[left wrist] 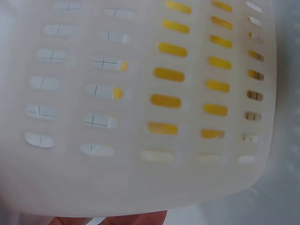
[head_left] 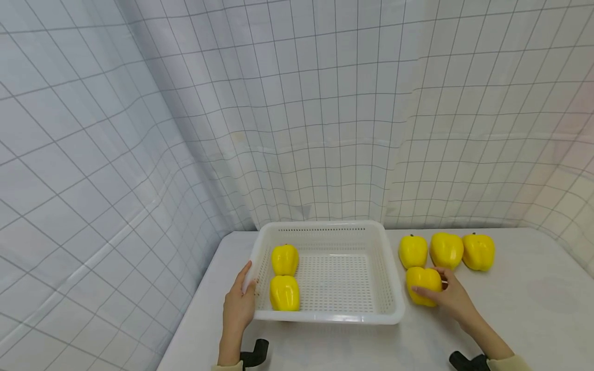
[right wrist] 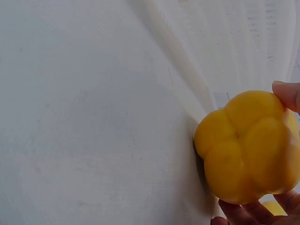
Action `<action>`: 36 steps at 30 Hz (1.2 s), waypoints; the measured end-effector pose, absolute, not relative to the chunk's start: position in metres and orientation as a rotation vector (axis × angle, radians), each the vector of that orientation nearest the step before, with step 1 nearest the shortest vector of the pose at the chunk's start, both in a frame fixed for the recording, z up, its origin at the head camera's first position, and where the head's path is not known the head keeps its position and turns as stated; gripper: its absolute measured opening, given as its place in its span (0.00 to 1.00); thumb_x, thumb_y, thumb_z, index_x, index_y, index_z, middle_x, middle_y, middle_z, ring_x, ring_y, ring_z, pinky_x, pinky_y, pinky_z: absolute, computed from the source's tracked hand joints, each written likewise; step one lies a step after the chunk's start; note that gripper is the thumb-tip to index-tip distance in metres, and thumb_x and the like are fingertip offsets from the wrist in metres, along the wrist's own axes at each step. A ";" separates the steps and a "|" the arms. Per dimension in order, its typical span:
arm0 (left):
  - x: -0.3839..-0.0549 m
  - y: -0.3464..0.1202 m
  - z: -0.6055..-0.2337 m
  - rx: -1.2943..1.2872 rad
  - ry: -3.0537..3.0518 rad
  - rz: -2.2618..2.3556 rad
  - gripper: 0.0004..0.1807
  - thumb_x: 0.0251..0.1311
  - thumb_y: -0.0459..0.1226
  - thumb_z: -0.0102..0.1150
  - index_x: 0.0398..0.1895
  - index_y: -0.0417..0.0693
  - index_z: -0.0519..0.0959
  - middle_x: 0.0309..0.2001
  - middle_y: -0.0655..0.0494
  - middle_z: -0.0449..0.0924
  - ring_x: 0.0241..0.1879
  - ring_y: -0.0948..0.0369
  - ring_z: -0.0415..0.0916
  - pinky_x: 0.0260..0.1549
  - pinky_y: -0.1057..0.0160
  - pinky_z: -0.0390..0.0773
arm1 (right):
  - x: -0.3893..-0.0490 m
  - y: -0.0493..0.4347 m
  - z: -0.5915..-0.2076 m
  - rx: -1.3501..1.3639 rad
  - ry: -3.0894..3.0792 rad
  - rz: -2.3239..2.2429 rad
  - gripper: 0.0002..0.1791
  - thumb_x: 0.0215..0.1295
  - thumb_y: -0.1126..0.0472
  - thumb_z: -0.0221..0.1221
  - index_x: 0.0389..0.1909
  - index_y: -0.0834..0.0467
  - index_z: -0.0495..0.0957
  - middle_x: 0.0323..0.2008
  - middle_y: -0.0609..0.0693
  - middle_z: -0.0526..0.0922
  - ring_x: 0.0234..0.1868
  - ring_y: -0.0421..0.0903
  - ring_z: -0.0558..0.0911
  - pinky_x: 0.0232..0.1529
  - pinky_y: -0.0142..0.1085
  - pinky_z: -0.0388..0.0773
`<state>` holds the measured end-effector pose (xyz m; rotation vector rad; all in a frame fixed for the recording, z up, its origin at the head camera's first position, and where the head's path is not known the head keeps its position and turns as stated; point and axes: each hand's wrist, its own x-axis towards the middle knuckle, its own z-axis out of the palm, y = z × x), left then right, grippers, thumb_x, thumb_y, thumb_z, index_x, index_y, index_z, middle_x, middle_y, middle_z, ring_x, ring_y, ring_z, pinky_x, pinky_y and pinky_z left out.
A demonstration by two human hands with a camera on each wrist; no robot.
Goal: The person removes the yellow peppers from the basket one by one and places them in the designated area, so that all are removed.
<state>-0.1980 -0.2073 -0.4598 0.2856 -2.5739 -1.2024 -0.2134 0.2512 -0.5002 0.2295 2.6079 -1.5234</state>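
Observation:
My left hand (head_left: 238, 306) holds the left side of a white plastic basket (head_left: 325, 317), its fingers along the rim. In the left wrist view the slotted basket wall (left wrist: 93, 183) fills most of the picture, and fingers (left wrist: 136, 219) show at its edge. Inside the basket, two yellow bell peppers (head_left: 285, 260) lie in a column along the left wall. Right of the basket, my right hand (head_left: 447, 299) grips another yellow bell pepper (head_left: 423, 282), thumb on the near side and fingers behind. The right wrist view shows that pepper's lobed end (right wrist: 243, 145) close over the table.
Three more yellow bell peppers (head_left: 446, 251) stand in a row behind the right hand, right of the basket. All rest on a white table (head_left: 520, 304). White cloth (head_left: 325, 129) with a dark grid hangs behind and at the sides.

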 end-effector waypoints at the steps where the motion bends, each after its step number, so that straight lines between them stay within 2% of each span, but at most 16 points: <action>1: -0.198 -0.207 -0.460 0.288 -2.573 -1.204 0.26 0.69 0.38 0.44 0.71 0.53 0.62 0.60 0.35 0.69 0.48 0.42 0.74 0.39 0.40 0.71 | -0.213 0.251 -0.500 0.233 2.603 -1.520 0.56 0.52 0.39 0.66 0.67 0.69 0.48 0.62 0.70 0.55 0.57 0.65 0.62 0.55 0.58 0.63; 12: -0.197 -0.208 -0.459 0.281 -2.575 -1.192 0.26 0.69 0.38 0.44 0.71 0.53 0.62 0.60 0.35 0.69 0.51 0.40 0.72 0.42 0.38 0.69 | -0.215 0.254 -0.501 0.235 2.562 -1.519 0.55 0.55 0.37 0.62 0.69 0.69 0.46 0.64 0.71 0.55 0.60 0.64 0.61 0.58 0.59 0.57; 27: -0.197 -0.209 -0.460 0.268 -2.578 -1.183 0.26 0.69 0.38 0.44 0.71 0.53 0.62 0.61 0.35 0.68 0.51 0.40 0.72 0.42 0.38 0.69 | -0.218 0.254 -0.501 0.276 2.487 -1.506 0.59 0.56 0.33 0.59 0.70 0.68 0.41 0.67 0.73 0.48 0.63 0.67 0.55 0.61 0.62 0.50; 36: -0.197 -0.208 -0.459 0.266 -2.568 -1.183 0.26 0.69 0.37 0.45 0.70 0.52 0.63 0.60 0.35 0.69 0.51 0.41 0.72 0.42 0.39 0.69 | -0.216 0.253 -0.500 0.281 2.475 -1.510 0.59 0.57 0.33 0.58 0.71 0.68 0.40 0.67 0.73 0.47 0.64 0.67 0.54 0.61 0.62 0.49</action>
